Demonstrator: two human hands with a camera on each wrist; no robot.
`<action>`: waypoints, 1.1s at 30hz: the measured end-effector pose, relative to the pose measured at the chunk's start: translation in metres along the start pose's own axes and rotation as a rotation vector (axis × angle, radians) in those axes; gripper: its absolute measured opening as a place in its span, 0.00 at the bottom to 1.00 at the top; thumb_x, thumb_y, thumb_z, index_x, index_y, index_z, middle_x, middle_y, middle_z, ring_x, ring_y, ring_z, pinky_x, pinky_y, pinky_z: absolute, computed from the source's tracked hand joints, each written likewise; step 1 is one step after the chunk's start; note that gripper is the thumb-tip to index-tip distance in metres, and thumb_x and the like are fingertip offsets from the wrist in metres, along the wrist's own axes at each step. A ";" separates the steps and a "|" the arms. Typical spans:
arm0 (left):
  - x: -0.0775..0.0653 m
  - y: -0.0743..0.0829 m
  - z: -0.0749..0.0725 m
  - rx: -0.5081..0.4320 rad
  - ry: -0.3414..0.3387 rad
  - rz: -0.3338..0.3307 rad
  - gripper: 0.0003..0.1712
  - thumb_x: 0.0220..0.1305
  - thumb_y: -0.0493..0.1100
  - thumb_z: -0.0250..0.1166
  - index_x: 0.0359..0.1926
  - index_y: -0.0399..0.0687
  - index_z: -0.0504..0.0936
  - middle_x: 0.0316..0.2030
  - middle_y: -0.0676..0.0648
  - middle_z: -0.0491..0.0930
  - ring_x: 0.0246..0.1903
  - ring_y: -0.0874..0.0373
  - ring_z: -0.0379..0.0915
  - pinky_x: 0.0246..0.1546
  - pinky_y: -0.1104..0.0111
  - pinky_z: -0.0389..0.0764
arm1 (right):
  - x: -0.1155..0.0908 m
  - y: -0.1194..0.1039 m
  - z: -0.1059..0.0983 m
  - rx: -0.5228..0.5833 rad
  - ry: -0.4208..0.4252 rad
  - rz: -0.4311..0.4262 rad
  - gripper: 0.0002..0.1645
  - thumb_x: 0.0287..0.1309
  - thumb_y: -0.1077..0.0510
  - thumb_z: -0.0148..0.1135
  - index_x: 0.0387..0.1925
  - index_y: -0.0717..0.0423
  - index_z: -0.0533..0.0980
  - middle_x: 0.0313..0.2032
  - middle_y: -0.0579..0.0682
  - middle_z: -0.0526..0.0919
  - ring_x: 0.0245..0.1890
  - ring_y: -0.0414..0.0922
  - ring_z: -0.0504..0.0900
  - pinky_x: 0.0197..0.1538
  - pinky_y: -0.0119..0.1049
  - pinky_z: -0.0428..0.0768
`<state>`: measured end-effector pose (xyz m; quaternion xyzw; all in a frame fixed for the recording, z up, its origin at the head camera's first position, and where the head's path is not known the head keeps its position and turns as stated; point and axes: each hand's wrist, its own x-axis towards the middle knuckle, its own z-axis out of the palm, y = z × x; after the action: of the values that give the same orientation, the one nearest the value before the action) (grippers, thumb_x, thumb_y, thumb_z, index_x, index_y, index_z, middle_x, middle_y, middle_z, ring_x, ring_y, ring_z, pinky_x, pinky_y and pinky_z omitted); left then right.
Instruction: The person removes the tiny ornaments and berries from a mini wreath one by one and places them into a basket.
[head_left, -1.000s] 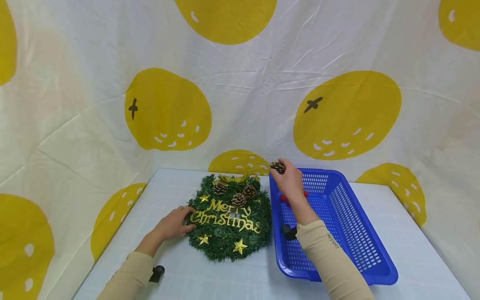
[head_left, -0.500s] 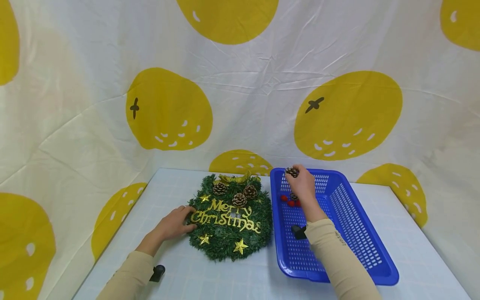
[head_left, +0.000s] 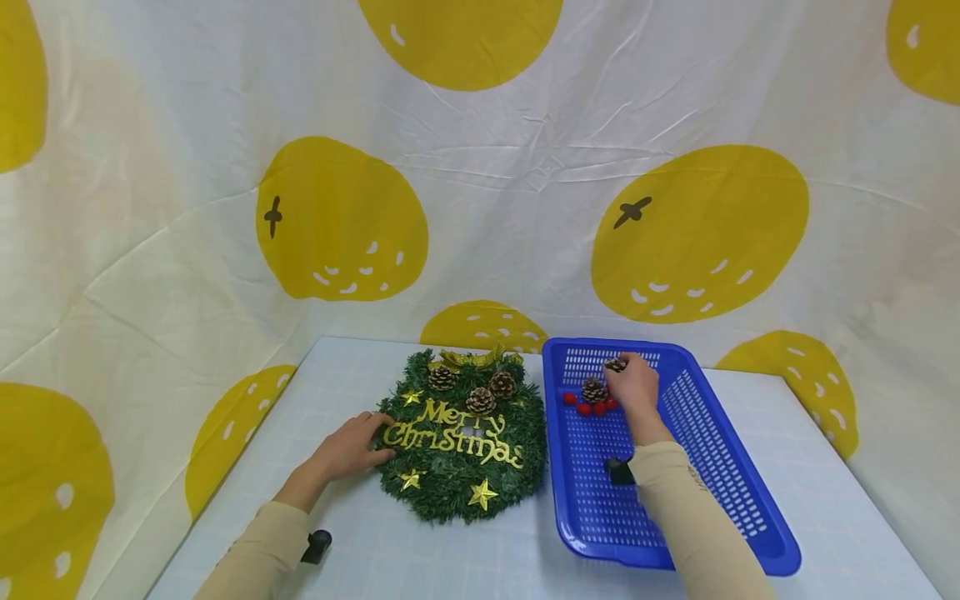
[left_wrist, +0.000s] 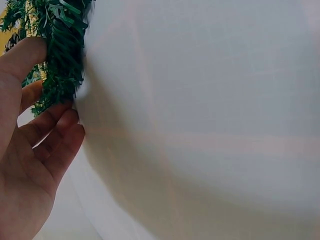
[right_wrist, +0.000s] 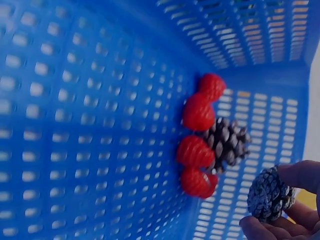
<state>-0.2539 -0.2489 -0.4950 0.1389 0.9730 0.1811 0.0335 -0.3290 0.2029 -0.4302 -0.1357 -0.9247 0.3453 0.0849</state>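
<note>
A green Christmas wreath (head_left: 450,487) lies on the table, bearing gold "Merry Christmas" lettering (head_left: 453,442), gold stars and several brown pine cones. At its left edge, my left hand (head_left: 352,446) holds the rim. The left wrist view has the thumb and fingers around the green needles (left_wrist: 65,60). Over the far part of a blue basket (head_left: 566,500), my right hand (head_left: 636,385) pinches a pine cone (right_wrist: 270,195) between thumb and fingers. Below that hand, another pine cone (right_wrist: 229,145) sits in the basket beside several red berries (right_wrist: 198,112).
The basket stands just right of the wreath, its perforated walls rising around the right hand. A gold ribbon (head_left: 480,358) tops the wreath. Behind the table (head_left: 487,567) hangs a white cloth (head_left: 510,233) with large yellow fruit prints.
My right hand has moved rightward and lower into the basket with the pine cone, uncovering the other cone and the red berries. The left hand stays at the wreath's rim.
</note>
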 end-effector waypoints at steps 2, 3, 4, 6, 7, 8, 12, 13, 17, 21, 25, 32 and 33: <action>0.000 0.001 0.000 0.004 -0.002 0.005 0.30 0.60 0.53 0.69 0.59 0.45 0.75 0.51 0.39 0.75 0.51 0.41 0.73 0.48 0.46 0.76 | 0.002 0.004 0.000 -0.015 -0.001 0.007 0.31 0.62 0.58 0.57 0.63 0.70 0.67 0.59 0.70 0.72 0.61 0.68 0.67 0.62 0.57 0.67; 0.000 0.001 -0.001 0.006 -0.001 0.005 0.29 0.60 0.53 0.69 0.59 0.45 0.75 0.51 0.39 0.75 0.51 0.41 0.73 0.48 0.46 0.76 | 0.002 0.006 0.000 -0.022 -0.002 0.007 0.30 0.62 0.58 0.57 0.63 0.71 0.67 0.59 0.70 0.72 0.61 0.68 0.67 0.62 0.57 0.67; 0.000 0.001 -0.001 0.006 -0.004 0.004 0.29 0.60 0.53 0.69 0.59 0.45 0.75 0.51 0.40 0.75 0.51 0.41 0.73 0.48 0.46 0.76 | 0.003 0.008 0.000 -0.027 -0.002 0.003 0.30 0.62 0.59 0.57 0.62 0.71 0.68 0.58 0.71 0.73 0.60 0.68 0.68 0.61 0.57 0.68; 0.000 0.002 -0.001 0.008 -0.004 0.010 0.30 0.60 0.53 0.69 0.59 0.45 0.75 0.51 0.40 0.75 0.51 0.41 0.73 0.47 0.46 0.76 | 0.004 0.011 0.000 -0.037 0.000 -0.008 0.29 0.61 0.59 0.58 0.60 0.72 0.68 0.56 0.71 0.74 0.58 0.68 0.69 0.60 0.57 0.69; 0.000 0.002 -0.002 0.009 -0.004 0.014 0.30 0.60 0.53 0.70 0.58 0.44 0.75 0.50 0.39 0.75 0.50 0.41 0.73 0.47 0.46 0.76 | 0.004 0.012 0.000 -0.040 0.000 -0.013 0.29 0.61 0.59 0.58 0.59 0.73 0.69 0.55 0.71 0.74 0.58 0.68 0.70 0.59 0.57 0.69; -0.001 0.002 -0.002 0.006 -0.004 0.011 0.30 0.60 0.53 0.70 0.59 0.45 0.75 0.51 0.40 0.75 0.51 0.41 0.73 0.47 0.46 0.76 | 0.004 0.013 0.000 -0.042 -0.002 -0.019 0.28 0.61 0.59 0.59 0.58 0.73 0.69 0.54 0.72 0.75 0.57 0.68 0.70 0.58 0.58 0.70; -0.001 0.000 0.000 0.005 -0.002 0.007 0.30 0.59 0.53 0.70 0.58 0.45 0.75 0.50 0.40 0.75 0.50 0.41 0.73 0.47 0.46 0.76 | 0.005 0.017 0.001 -0.035 -0.001 -0.023 0.28 0.60 0.59 0.59 0.57 0.74 0.70 0.54 0.72 0.75 0.55 0.69 0.72 0.56 0.58 0.71; -0.001 0.000 0.000 0.004 -0.002 0.005 0.30 0.59 0.53 0.70 0.58 0.46 0.75 0.50 0.41 0.75 0.50 0.41 0.73 0.47 0.46 0.76 | 0.006 0.017 0.001 -0.035 0.000 -0.024 0.28 0.60 0.59 0.59 0.57 0.74 0.70 0.53 0.72 0.75 0.55 0.69 0.72 0.56 0.58 0.71; 0.000 -0.001 0.001 0.006 0.002 0.001 0.31 0.59 0.54 0.70 0.59 0.46 0.75 0.50 0.41 0.75 0.51 0.41 0.73 0.47 0.46 0.76 | 0.006 0.019 0.001 -0.041 0.004 -0.028 0.29 0.59 0.59 0.59 0.57 0.74 0.70 0.54 0.72 0.75 0.56 0.69 0.72 0.57 0.59 0.71; 0.000 -0.001 0.001 0.006 -0.001 -0.002 0.31 0.59 0.54 0.70 0.59 0.46 0.74 0.51 0.41 0.75 0.51 0.41 0.73 0.48 0.46 0.76 | 0.007 0.020 0.002 -0.055 0.000 -0.026 0.28 0.58 0.59 0.60 0.57 0.74 0.70 0.54 0.72 0.75 0.56 0.69 0.71 0.57 0.58 0.71; 0.000 -0.001 0.002 0.005 -0.002 -0.002 0.30 0.59 0.54 0.70 0.59 0.46 0.75 0.51 0.41 0.75 0.51 0.41 0.73 0.48 0.46 0.76 | 0.007 0.022 0.002 -0.074 -0.007 -0.016 0.29 0.58 0.59 0.61 0.57 0.74 0.70 0.54 0.72 0.75 0.56 0.69 0.71 0.59 0.58 0.70; 0.000 -0.001 0.002 0.008 0.007 0.006 0.30 0.60 0.54 0.70 0.58 0.46 0.75 0.50 0.41 0.75 0.50 0.42 0.73 0.47 0.47 0.76 | 0.006 0.025 0.001 -0.104 -0.019 -0.017 0.29 0.57 0.59 0.62 0.55 0.75 0.71 0.54 0.73 0.75 0.56 0.69 0.71 0.58 0.57 0.70; 0.000 -0.002 0.002 0.010 0.006 0.010 0.30 0.60 0.54 0.70 0.58 0.46 0.75 0.50 0.41 0.75 0.50 0.42 0.73 0.46 0.46 0.76 | 0.006 0.025 0.001 -0.104 -0.020 -0.019 0.28 0.57 0.59 0.62 0.55 0.76 0.71 0.53 0.73 0.75 0.55 0.69 0.72 0.58 0.57 0.70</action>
<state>-0.2543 -0.2496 -0.4973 0.1435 0.9733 0.1769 0.0289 -0.3304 0.2222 -0.4476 -0.1276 -0.9435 0.2971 0.0719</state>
